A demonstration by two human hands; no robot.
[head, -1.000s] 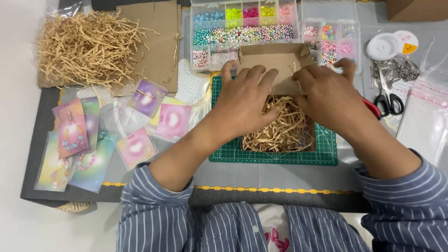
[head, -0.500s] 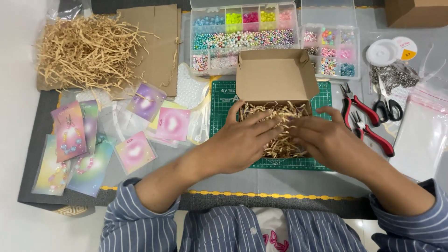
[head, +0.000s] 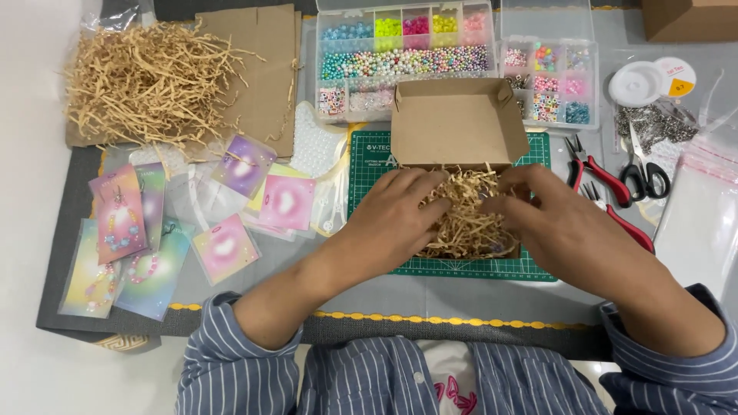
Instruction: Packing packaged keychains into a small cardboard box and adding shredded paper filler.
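Small cardboard box sits on green cutting mat, lid flap stood open at the far side. Box is full of tan paper shred, heaped above the rim.

Left hand lies palm-down on the shred at box's left side, fingers half-curled & pressing into it; nothing clearly pinched. Right hand is on box's right side, fingers bent in towards the shred, thumb by the lid edge; can't tell if it's gripping strands or just pushing. Fingertips of both hands are near each other over the box middle.

Around the box:
- far side: two clear bead trays w/ coloured beads, just behind the lid.
- right: red-handled pliers, black scissors, white cord spool, clear bags.
- left: pastel cards w/ bracelets, some in sleeves, spread on grey table mat.
- far left: loose pile of shred on flat cardboard sheet.
- far right corner: another brown carton.

Striped sleeves pushed up both forearms.
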